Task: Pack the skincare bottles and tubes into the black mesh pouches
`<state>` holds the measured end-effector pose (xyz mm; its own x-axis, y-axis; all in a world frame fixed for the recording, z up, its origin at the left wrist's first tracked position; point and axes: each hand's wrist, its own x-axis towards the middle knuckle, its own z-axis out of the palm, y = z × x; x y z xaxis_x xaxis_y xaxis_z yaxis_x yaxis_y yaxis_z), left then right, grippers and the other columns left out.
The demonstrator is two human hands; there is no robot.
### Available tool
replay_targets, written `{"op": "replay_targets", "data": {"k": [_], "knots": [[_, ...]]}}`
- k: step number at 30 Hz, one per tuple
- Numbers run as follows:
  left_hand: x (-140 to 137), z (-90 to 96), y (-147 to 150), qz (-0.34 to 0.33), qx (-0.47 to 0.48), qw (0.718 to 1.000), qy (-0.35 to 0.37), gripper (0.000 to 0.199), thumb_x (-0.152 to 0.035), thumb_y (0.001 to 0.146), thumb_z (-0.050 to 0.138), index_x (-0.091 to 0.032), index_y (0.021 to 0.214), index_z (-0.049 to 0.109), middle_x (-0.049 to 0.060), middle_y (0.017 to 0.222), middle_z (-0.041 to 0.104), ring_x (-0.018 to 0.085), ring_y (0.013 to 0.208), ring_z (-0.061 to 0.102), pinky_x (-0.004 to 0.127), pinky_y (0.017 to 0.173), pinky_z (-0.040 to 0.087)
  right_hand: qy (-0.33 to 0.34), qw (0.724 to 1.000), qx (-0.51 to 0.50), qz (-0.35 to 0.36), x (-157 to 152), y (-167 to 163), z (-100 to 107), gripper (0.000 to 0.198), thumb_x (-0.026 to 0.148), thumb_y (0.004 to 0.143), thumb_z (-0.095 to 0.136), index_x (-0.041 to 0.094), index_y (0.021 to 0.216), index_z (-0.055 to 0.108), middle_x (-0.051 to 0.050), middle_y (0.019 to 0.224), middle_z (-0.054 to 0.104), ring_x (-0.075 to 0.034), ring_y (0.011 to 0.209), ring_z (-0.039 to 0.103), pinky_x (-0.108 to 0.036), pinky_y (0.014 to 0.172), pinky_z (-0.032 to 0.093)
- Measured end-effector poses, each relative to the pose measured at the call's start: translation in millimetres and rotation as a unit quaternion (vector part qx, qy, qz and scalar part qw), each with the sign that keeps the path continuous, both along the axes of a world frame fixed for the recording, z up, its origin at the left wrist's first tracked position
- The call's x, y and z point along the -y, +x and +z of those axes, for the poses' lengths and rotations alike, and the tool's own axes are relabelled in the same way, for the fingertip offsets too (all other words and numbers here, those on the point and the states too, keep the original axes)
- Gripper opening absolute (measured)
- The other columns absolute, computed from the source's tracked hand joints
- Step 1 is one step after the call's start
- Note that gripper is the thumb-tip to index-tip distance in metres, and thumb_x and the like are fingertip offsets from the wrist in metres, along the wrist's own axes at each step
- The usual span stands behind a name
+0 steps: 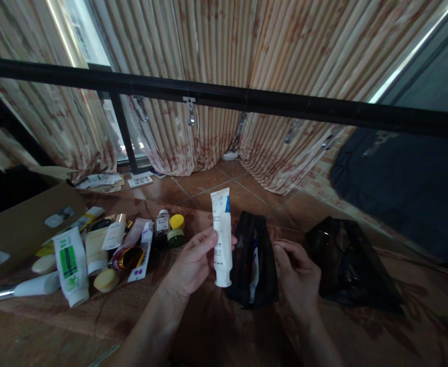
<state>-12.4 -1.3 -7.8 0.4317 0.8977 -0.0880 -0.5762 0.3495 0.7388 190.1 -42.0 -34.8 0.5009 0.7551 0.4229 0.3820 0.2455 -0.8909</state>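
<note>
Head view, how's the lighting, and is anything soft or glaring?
Head view: dim overall, with a bright window upper left; head view: small print on the white tube too soft to read; head view: faint glints on the glossy black bag.

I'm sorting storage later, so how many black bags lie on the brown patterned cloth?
2 visible: an upright, open black mesh pouch beside the right hand, and a slumped, glossy black bag farther right. Others may be hidden.

White-and-blue tube (223, 239), black pouch (267, 270)
</note>
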Motion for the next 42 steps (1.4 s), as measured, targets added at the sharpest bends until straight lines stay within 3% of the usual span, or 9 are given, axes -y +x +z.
{"op": "replay_targets", "data": {"k": [8,17,21,30,42], "knots": [[0,-1.3,2,-0.003,-0.039,0.999,0.018,0.031,-0.042,0.075,0.075,-0.013,0.087,0.075,0.005,0.074,0.068,0.011,0.061,0.055,0.020,0.055,0.044,0.001,1.000,-0.004,0.001,0,1,-2,0.016,0.034,0.084,0.064,0.019,0.081,0.070,-0.004,0.089,0.067,-0.018,0.086,0.063,-0.032,0.080,0.048],[-2,-0.6,6,0.034,-0.057,0.998,-0.003,0.030,-0.037,0.070,0.080,-0.013,0.086,0.072,0.004,0.069,0.069,0.010,0.058,0.055,0.020,0.056,0.043,0.000,1.000,-0.003,0.001,0,1,-1,0.016,0.034,0.084,0.064,0.019,0.081,0.069,-0.004,0.087,0.067,-0.018,0.085,0.063,-0.033,0.080,0.049],[-1,0.1,6,0.020,-0.062,0.998,0.015,0.030,-0.038,0.072,0.078,-0.013,0.088,0.072,0.002,0.065,0.066,0.010,0.056,0.054,0.021,0.055,0.042,-0.005,1.000,-0.006,-0.002,0,0,-1,0.017,0.035,0.083,0.064,0.019,0.080,0.069,-0.004,0.086,0.068,-0.018,0.084,0.063,-0.033,0.079,0.049],[-1,-1.1,8,0.041,-0.062,0.997,0.014,0.032,-0.027,0.070,0.080,-0.016,0.099,0.071,0.005,0.087,0.072,0.012,0.072,0.062,0.022,0.067,0.046,-0.018,1.000,-0.004,0.005,0,2,-2,0.020,0.037,0.083,0.063,0.018,0.083,0.070,-0.005,0.088,0.068,-0.020,0.086,0.062,-0.035,0.081,0.049],[-3,-4.2,11,0.095,-0.089,0.991,0.008,0.031,-0.032,0.074,0.077,-0.017,0.100,0.071,0.005,0.086,0.074,0.013,0.074,0.065,0.021,0.070,0.048,-0.011,1.000,0.007,0.008,1,2,-1,0.018,0.035,0.084,0.063,0.019,0.083,0.071,-0.005,0.088,0.068,-0.019,0.085,0.063,-0.034,0.079,0.050]]}}
